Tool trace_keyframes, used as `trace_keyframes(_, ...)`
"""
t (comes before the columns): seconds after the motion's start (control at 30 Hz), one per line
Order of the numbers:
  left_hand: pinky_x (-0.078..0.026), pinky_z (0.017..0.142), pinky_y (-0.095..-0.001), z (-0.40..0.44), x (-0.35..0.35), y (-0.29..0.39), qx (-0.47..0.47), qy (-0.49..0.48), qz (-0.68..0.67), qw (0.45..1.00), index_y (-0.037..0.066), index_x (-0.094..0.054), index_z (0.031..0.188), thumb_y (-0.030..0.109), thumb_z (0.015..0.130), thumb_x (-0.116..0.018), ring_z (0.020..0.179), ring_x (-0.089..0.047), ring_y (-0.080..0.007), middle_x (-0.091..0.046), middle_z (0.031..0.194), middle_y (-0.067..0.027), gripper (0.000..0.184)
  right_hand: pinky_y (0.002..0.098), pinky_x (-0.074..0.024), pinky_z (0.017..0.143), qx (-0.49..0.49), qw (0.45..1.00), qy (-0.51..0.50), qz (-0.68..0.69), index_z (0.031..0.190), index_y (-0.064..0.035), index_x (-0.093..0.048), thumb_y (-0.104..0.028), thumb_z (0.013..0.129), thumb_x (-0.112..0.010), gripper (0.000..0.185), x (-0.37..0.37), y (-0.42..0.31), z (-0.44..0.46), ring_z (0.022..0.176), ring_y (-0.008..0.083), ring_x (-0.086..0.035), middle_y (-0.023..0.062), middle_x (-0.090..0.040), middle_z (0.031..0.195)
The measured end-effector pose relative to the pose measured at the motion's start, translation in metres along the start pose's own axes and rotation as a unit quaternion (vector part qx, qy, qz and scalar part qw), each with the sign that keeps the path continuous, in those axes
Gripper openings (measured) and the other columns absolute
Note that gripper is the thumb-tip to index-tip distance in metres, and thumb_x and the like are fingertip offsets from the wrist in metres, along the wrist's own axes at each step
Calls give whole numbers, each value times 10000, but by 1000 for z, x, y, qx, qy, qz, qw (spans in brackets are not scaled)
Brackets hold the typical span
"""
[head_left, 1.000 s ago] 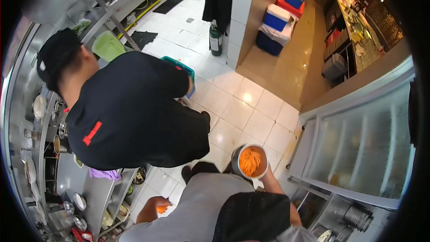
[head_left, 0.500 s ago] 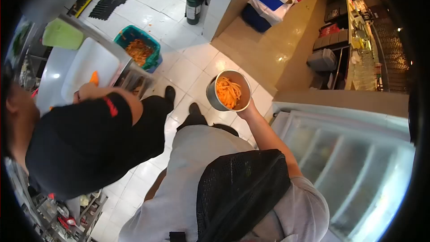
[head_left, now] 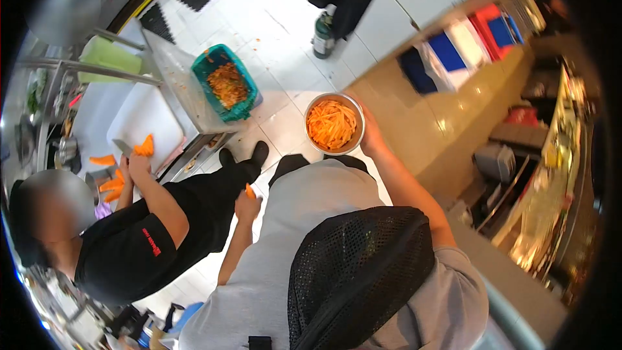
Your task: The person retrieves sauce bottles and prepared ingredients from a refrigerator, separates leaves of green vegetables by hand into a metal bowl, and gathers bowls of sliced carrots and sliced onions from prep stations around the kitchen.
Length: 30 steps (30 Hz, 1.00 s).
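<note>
My right hand (head_left: 372, 131) grips the side of a round metal container (head_left: 307, 136) in front of me. Orange vegetable strips (head_left: 332, 124) fill it, seen from above. Lower and to the left, my left hand (head_left: 247, 207) is closed on a small orange vegetable piece (head_left: 250, 190), whose tip sticks out above the fingers. That hand is close to my grey shirt, well apart from the container.
At my left a co-worker (head_left: 129, 246) holds a knife (head_left: 122, 146) over a white cutting board (head_left: 146, 113) with orange pieces. A teal bin (head_left: 243, 98) of scraps stands on the tiled floor. A green cylinder (head_left: 323, 37) and coolers (head_left: 453, 52) stand farther off.
My left hand has come into view with the orange piece. The view has turned, and the container now shows more directly from above, still in my right hand. The co-worker's hands and knife now show.
</note>
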<state>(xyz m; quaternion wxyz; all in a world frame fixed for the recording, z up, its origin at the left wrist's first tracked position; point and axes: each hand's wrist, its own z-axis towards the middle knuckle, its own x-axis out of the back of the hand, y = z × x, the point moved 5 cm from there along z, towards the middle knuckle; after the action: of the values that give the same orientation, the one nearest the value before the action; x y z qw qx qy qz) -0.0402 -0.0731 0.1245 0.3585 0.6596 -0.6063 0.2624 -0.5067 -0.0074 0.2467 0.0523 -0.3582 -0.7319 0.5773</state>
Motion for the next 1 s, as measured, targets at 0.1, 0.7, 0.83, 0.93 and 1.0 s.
trace_keyframes(0.1, -558, 781, -406, 43, 67, 93, -51, 63, -393, 916, 7, -670, 1006, 343, 840, -897, 821, -709, -260, -735, 919, -141, 438, 358, -459, 1170, 1, 996, -70, -49, 1557, -33, -529, -305, 1132, -513, 505, -31, -37, 70, 1397, 214, -572, 125, -604, 1509)
trace_keyframes(0.7, -567, 825, -329, 278, 398, 391, -113, -1, -696, 709, 33, -606, 1320, 263, 1029, -752, 972, -689, -164, -699, 1126, -60, 399, 386, -599, 981, -135, 948, -274, -92, 1583, -136, -524, -390, 1114, -572, 536, -232, -77, 494, 1264, 201, -658, 88, -641, 1433)
trace_keyframes(0.83, -578, 918, -348, 347, 418, 408, -100, -12, -718, 689, 4, -609, 1376, 95, 938, -786, 1069, -718, -201, -723, 1239, -95, 481, 342, -600, 934, -154, 945, -268, -109, 1589, -142, -529, -342, 1129, -543, 502, -253, -116, 555, 1224, 182, -668, 91, -649, 1424)
trace_keyframes(0.93, -589, 855, -343, 399, 459, 433, -89, -7, -721, 687, 17, -634, 1315, 61, 907, -760, 1023, -726, -195, -724, 1195, -83, 429, 323, -555, 1010, -134, 941, -279, -134, 1586, -130, -537, -311, 1149, -511, 473, -265, -99, 635, 1260, 185, -640, 100, -654, 1415)
trace_keyframes(1.0, -582, 742, -327, 441, 456, 424, -63, -28, -701, 710, 45, -642, 1243, 89, 927, -751, 907, -711, -163, -715, 1070, -58, 338, 354, -472, 1143, -13, 929, -292, -226, 1573, -71, -536, -340, 1157, -497, 497, -279, -89, 683, 1333, 208, -588, 117, -648, 1432)
